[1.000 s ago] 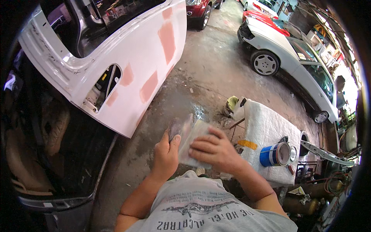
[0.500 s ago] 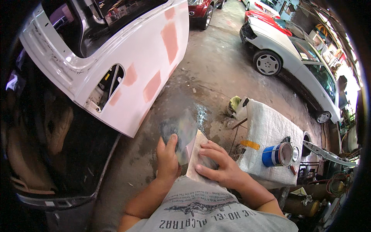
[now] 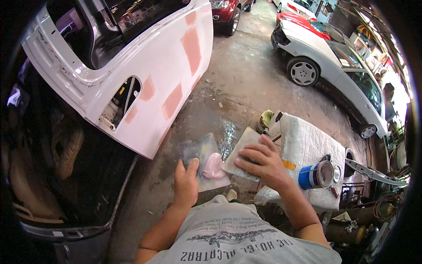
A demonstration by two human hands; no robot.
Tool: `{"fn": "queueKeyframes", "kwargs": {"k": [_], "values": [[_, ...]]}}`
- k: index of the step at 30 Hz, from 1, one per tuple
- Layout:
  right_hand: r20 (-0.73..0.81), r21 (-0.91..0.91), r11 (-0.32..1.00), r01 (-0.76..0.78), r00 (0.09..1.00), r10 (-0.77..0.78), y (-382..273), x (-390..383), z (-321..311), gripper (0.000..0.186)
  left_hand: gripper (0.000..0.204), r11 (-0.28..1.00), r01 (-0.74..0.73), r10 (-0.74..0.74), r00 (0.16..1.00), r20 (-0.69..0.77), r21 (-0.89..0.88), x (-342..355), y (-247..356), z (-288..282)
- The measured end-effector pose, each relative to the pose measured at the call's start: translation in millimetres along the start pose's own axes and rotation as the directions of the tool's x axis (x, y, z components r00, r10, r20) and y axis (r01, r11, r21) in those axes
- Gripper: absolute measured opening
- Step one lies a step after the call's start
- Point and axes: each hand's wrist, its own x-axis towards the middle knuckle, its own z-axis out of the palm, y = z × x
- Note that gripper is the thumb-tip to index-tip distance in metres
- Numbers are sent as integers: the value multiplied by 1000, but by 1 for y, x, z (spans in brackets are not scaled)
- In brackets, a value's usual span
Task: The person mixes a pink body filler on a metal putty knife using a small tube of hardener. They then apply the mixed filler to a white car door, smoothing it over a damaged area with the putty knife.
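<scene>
My left hand (image 3: pixel 186 182) grips the near left edge of a smudged, greyish mixing board (image 3: pixel 203 145), thumb on top. A rounded blob of pink body filler (image 3: pixel 213 167) lies on the board's right part. In my right hand (image 3: pixel 266 163) is a flat, pale rectangular spreader (image 3: pixel 246 140), its fingers laid across the upper face. The spreader's lower left corner comes close to the filler; whether they touch I cannot tell. My right palm hides the spreader's right side.
A white vehicle door (image 3: pixel 154 48) with several pink filler patches stands at the left, beside a dark vehicle body (image 3: pixel 83 176). On the right, a table under a white quilted sheet (image 3: pixel 303 136) bears a blue can (image 3: pixel 310 176). A white car (image 3: pixel 329 61) stands beyond.
The spreader has swung to the right, away from the board, and lies flatter. My right hand moved right and forward with it. The board is turned flatter, showing the pink filler.
</scene>
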Motion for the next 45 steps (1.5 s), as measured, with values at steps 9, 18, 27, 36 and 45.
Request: {"fn": "queueKeyframes", "kwargs": {"k": [9, 18, 27, 36, 45], "values": [[-2, -29, 1000, 4, 1000, -4, -2, 21, -11, 38, 34, 941, -4, -109, 943, 315, 337, -5, 18, 8], [48, 229, 965, 129, 989, -143, -49, 4, 31, 37, 32, 752, -313, 318, 943, 96, 580, 7, 14, 11], [-209, 482, 872, 90, 978, 15, -58, 10, 10, 45, 34, 997, -9, 9, 1000, -10, -83, 10, 2, 14], [-32, 97, 980, -174, 984, 178, 12, -17, 33, 48, 38, 948, 169, -180, 984, -16, -269, -3, -9, 6], [-128, 49, 998, 44, 991, -37, -13, 13, -10, 43, 33, 997, -72, 73, 997, -21, 11, -8, 16, 11]]}}
